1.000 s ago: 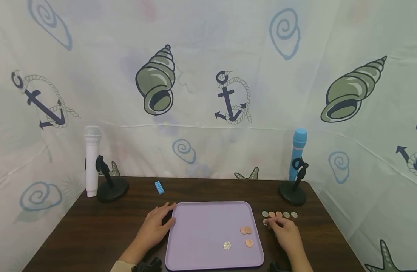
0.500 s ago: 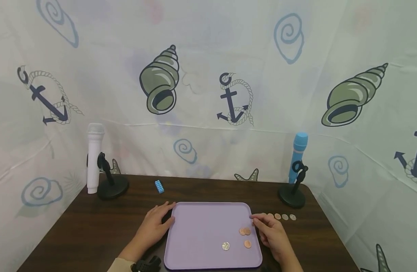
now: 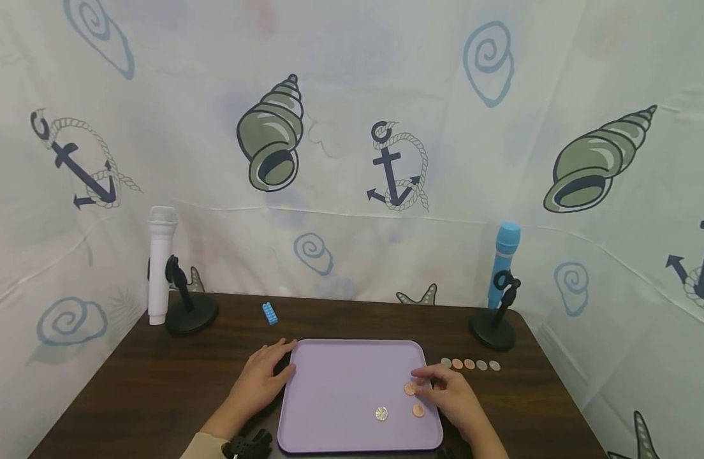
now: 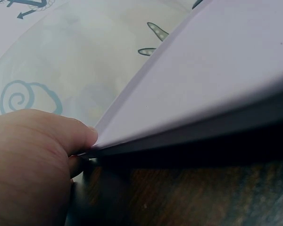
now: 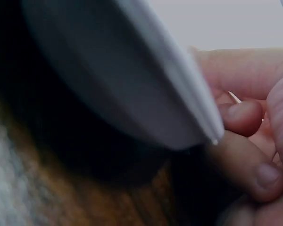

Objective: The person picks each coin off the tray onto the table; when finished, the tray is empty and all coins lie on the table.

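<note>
A lilac tray (image 3: pixel 340 395) lies on the dark wooden table. My left hand (image 3: pixel 266 376) rests against its left side, index fingertip at the far corner and thumb at the edge. The thumb (image 4: pixel 80 134) touches the rim in the left wrist view. My right hand (image 3: pixel 446 392) reaches over the tray's right edge, index finger and thumb apart. Its thumb meets a copper coin (image 3: pixel 410 389) or covers one beside it. Another copper coin (image 3: pixel 418 410) and a gold-toned coin (image 3: pixel 381 414) lie on the tray. Curled fingers (image 5: pixel 247 160) show beside the rim in the right wrist view.
A row of several coins (image 3: pixel 469 364) lies right of the tray. A white microphone (image 3: pixel 159 268) and a black stand (image 3: pixel 191 313) are at back left. At back right are a blue microphone (image 3: pixel 504 255) and another stand (image 3: pixel 492 329). A blue toy brick (image 3: pixel 270 313) lies behind the tray.
My right hand has moved left from beside the coin row onto the tray's copper coins, with index finger and thumb now apart. One copper coin is now hidden. The left hand has stayed put.
</note>
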### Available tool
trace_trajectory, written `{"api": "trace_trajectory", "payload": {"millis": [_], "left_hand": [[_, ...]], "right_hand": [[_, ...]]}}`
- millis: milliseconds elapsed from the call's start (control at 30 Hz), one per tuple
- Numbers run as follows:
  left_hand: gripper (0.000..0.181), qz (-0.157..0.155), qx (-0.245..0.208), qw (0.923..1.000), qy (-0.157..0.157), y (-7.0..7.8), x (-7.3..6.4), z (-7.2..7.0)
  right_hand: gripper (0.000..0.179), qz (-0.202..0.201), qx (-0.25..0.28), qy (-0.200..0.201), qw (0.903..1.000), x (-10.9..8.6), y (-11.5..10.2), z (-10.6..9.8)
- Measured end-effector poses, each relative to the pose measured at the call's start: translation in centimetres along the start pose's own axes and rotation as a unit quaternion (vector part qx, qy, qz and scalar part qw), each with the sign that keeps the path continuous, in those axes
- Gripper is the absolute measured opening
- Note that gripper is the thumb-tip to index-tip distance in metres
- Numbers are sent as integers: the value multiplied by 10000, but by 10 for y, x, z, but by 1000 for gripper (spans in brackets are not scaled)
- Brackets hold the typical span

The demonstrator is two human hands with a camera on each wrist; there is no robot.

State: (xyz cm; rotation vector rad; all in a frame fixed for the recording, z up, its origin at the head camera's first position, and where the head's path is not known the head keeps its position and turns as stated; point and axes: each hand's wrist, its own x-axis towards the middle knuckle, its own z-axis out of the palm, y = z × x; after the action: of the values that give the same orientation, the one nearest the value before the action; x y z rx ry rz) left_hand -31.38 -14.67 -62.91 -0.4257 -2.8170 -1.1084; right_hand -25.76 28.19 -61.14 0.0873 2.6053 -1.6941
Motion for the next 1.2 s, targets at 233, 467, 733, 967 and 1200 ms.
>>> {"api": "trace_trajectory", "payload": {"millis": [233, 467, 733, 967, 1200], "left_hand": [[55, -74, 19, 10000, -45, 2, 2, 0], [55, -71, 1, 10000, -45, 2, 1, 1], [55, -11, -10, 10000, -6, 0, 0, 2], [55, -40, -41, 10000, -24, 0, -3, 1], [55, 9, -15, 10000, -18, 2, -1, -1]], "right_hand": [[28, -217, -76, 18, 9997, 0, -1, 0], [17, -239, -516, 62, 9984, 1, 2, 2], [19, -192, -419, -24, 9989, 0, 3, 1], [23, 107, 287, -57, 9995, -2, 5, -1], [26, -180, 1018, 747, 9918, -1, 8, -8]]}}
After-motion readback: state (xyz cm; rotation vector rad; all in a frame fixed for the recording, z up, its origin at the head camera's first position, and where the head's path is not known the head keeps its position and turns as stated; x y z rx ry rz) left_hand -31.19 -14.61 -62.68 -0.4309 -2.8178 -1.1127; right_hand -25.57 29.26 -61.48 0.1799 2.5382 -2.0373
